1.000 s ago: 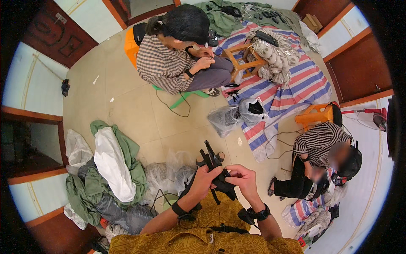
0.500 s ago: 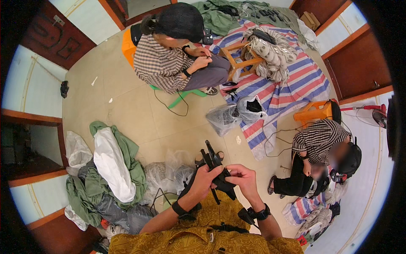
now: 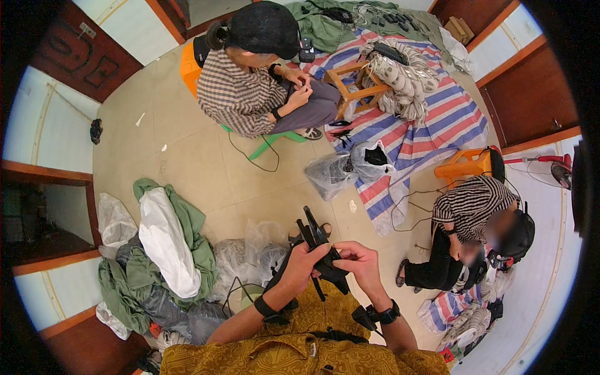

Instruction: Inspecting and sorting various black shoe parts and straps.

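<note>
Over my lap, my left hand (image 3: 301, 265) is closed round a bundle of black strap-like pieces (image 3: 310, 230), whose stiff ends stick out past the fingers. Close beside it on the right, my right hand (image 3: 359, 262) pinches the edge of the same bundle with thumb and finger. Dark material hangs below both hands, and a thin black end points down between them. What kind of pieces these are cannot be made out, and the palms hide part of them.
A co-worker in a checked shirt (image 3: 240, 94) sits ahead; another in stripes (image 3: 472, 209) sits at right. Plastic bags of black items (image 3: 375, 156) stand by a striped sheet (image 3: 459, 125). At left lie a green and white cloth pile (image 3: 165, 244) and clear bags (image 3: 234, 265).
My hands and the black bundle have barely moved. The co-worker ahead has shifted their head and hands slightly.
</note>
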